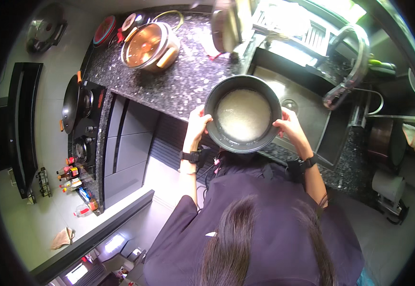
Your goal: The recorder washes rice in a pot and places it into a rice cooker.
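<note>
A dark round rice-cooker inner pot (212, 94) is held up in front of my body, at the counter's edge and beside the sink. White rice (244, 114) with what looks like cloudy water lies inside it. My left hand (197, 125) grips the pot's left rim, thumb over the edge and fingers outside. On the opposite side, my right hand (289, 123) holds the rim the same way. The fingers under the rim are partly hidden.
The sink (302, 123) with a curved faucet (350, 71) lies at the right, a dish rack (314, 37) behind it. A glass-lidded steamer pot (168, 44) stands on the granite counter (196, 77). At the left are a wok (70, 103) on a gas stove and several bottles (72, 184).
</note>
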A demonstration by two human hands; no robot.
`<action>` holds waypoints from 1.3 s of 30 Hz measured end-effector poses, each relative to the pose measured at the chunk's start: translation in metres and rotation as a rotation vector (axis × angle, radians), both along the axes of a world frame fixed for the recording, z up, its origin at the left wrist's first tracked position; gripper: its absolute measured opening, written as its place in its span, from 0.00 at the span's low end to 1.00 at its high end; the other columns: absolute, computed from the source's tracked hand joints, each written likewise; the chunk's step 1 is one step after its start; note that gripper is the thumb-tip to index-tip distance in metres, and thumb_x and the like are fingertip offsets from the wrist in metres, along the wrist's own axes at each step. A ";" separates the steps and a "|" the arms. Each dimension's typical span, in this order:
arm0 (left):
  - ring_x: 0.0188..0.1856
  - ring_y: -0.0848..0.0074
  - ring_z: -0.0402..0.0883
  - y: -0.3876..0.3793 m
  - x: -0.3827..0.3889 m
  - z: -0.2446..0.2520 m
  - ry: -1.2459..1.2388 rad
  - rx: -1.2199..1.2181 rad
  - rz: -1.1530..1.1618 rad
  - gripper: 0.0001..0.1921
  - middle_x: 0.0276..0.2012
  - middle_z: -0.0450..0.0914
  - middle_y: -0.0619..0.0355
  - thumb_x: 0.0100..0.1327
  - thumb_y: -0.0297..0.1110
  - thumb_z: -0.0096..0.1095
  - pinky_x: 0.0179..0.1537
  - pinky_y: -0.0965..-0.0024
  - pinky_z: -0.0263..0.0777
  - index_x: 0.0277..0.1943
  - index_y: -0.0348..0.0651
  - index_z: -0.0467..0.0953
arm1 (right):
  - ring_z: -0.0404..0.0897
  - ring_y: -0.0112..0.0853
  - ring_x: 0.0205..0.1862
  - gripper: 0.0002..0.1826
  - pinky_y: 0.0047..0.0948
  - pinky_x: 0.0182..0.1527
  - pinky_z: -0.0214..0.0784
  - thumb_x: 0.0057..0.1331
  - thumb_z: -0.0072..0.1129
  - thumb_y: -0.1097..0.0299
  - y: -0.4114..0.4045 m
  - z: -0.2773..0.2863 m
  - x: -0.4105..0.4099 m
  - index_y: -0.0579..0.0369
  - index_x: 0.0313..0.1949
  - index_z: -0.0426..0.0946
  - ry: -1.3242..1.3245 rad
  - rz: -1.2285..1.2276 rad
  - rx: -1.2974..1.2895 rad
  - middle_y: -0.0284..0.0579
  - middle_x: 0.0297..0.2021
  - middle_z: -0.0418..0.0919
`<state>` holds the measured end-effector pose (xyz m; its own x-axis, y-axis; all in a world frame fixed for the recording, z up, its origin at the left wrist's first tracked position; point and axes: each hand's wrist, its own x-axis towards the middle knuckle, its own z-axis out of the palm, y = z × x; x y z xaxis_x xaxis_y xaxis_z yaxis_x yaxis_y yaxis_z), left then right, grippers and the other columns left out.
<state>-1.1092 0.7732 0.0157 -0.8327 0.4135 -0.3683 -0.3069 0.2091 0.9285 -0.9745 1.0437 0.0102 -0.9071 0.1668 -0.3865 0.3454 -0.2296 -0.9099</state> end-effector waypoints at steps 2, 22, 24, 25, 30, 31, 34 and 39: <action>0.14 0.86 0.66 -0.022 -0.022 0.001 0.001 -0.024 -0.011 0.11 0.20 0.71 0.63 0.46 0.21 0.51 0.09 0.85 0.58 0.36 0.35 0.72 | 0.63 0.18 0.09 0.13 0.15 0.12 0.57 0.48 0.50 0.79 -0.023 -0.010 -0.020 0.65 0.36 0.69 -0.059 -0.038 -0.022 0.34 0.15 0.67; 0.15 0.88 0.68 -0.114 -0.190 -0.033 -0.128 0.126 -0.156 0.11 0.21 0.73 0.64 0.61 0.39 0.52 0.12 0.87 0.60 0.37 0.39 0.71 | 0.59 0.16 0.09 0.05 0.16 0.09 0.46 0.50 0.48 0.75 -0.127 -0.025 -0.180 0.55 0.29 0.68 -0.107 -0.218 0.155 0.30 0.15 0.66; 0.15 0.89 0.68 -0.111 -0.193 -0.029 -0.090 0.137 -0.173 0.11 0.21 0.73 0.65 0.61 0.38 0.52 0.12 0.87 0.60 0.39 0.39 0.71 | 0.59 0.15 0.10 0.07 0.15 0.10 0.48 0.51 0.47 0.75 -0.123 -0.024 -0.185 0.56 0.33 0.69 -0.084 -0.197 0.158 0.30 0.15 0.66; 0.15 0.89 0.68 -0.110 -0.191 -0.031 -0.098 0.137 -0.179 0.11 0.21 0.73 0.65 0.61 0.38 0.52 0.12 0.87 0.60 0.39 0.39 0.71 | 0.59 0.15 0.10 0.07 0.15 0.10 0.48 0.51 0.47 0.75 -0.126 -0.022 -0.183 0.56 0.33 0.69 -0.092 -0.202 0.158 0.30 0.15 0.66; 0.23 0.87 0.65 -0.113 -0.204 -0.040 0.126 -0.006 -0.120 0.10 0.22 0.70 0.65 0.60 0.35 0.52 0.24 0.81 0.60 0.35 0.36 0.72 | 0.65 0.18 0.10 0.11 0.15 0.09 0.57 0.54 0.48 0.76 -0.156 -0.023 -0.163 0.63 0.38 0.68 -0.093 -0.224 0.066 0.35 0.17 0.70; 0.28 0.87 0.63 -0.114 -0.209 -0.042 0.189 0.032 -0.134 0.09 0.24 0.69 0.66 0.60 0.33 0.52 0.31 0.80 0.60 0.34 0.35 0.73 | 0.66 0.19 0.10 0.10 0.15 0.09 0.58 0.54 0.48 0.76 -0.165 -0.021 -0.160 0.63 0.37 0.68 -0.127 -0.251 0.068 0.35 0.17 0.70; 0.28 0.87 0.63 -0.115 -0.206 -0.044 0.177 0.088 -0.140 0.09 0.24 0.69 0.68 0.60 0.32 0.52 0.30 0.82 0.59 0.35 0.35 0.73 | 0.67 0.20 0.10 0.08 0.16 0.10 0.59 0.55 0.48 0.75 -0.159 -0.024 -0.160 0.64 0.35 0.69 -0.105 -0.213 0.067 0.36 0.16 0.70; 0.30 0.83 0.67 -0.118 -0.172 -0.048 0.138 0.123 0.032 0.09 0.27 0.73 0.63 0.60 0.31 0.51 0.34 0.77 0.63 0.36 0.33 0.72 | 0.62 0.17 0.10 0.10 0.15 0.10 0.53 0.55 0.48 0.73 -0.131 -0.020 -0.180 0.60 0.38 0.68 -0.077 -0.065 0.126 0.32 0.16 0.68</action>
